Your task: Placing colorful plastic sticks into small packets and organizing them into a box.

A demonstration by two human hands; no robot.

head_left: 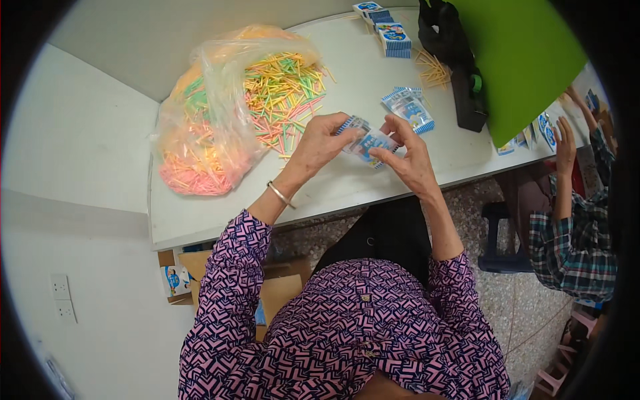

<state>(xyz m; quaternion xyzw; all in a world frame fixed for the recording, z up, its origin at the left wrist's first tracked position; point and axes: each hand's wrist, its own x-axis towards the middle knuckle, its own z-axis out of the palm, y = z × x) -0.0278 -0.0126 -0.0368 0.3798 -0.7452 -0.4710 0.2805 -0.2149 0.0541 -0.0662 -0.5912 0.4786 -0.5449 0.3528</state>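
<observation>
Between my two hands is a small blue-and-white printed plastic packet (370,145), tilted over the front part of the white table (320,193). My left hand (325,141) pinches its upper left end between thumb and fingers. My right hand (412,160) grips the other end, with the thumb across its face. What the packet contains I cannot make out. Just beyond my right hand lie a few similar flat packets (412,112), overlapping. To the left, loose pastel sticks (283,93) in yellow, green and pink spill from a large clear plastic bag (220,87).
Stacked blue-and-white packs (395,41) stand at the back, beside loose yellow sticks (433,69). A black tape dispenser (471,100) adjoins a green divider (533,53). On the right, a co-worker's hand (565,143) is near more packets. A dark stool (501,243) stands below.
</observation>
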